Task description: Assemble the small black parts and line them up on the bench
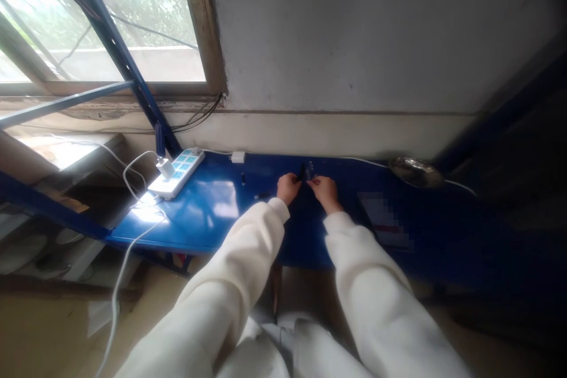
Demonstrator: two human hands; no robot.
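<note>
Both hands are held close together over the blue table (pixel 208 230). My left hand (pixel 288 188) is closed, its fingertips pinching a small dark, narrow object (pixel 302 172). My right hand (pixel 325 191) is closed too, with thumb and forefinger at a small see-through piece (pixel 310 170) just right of the dark one. Whether the two pieces touch is too small to tell. Left of my left hand lies a small dark piece with a light end (pixel 263 195), and farther left a short black piece (pixel 243 178).
A white power strip (pixel 177 174) with a plugged-in white adapter (pixel 165 168) stands at the left. A white charger block (pixel 238 157) sits at the back edge. On the right are a shiny metal dish (pixel 415 172) and a blurred-out flat item (pixel 385 218). Blue rack posts (pixel 119 53) rise at the left.
</note>
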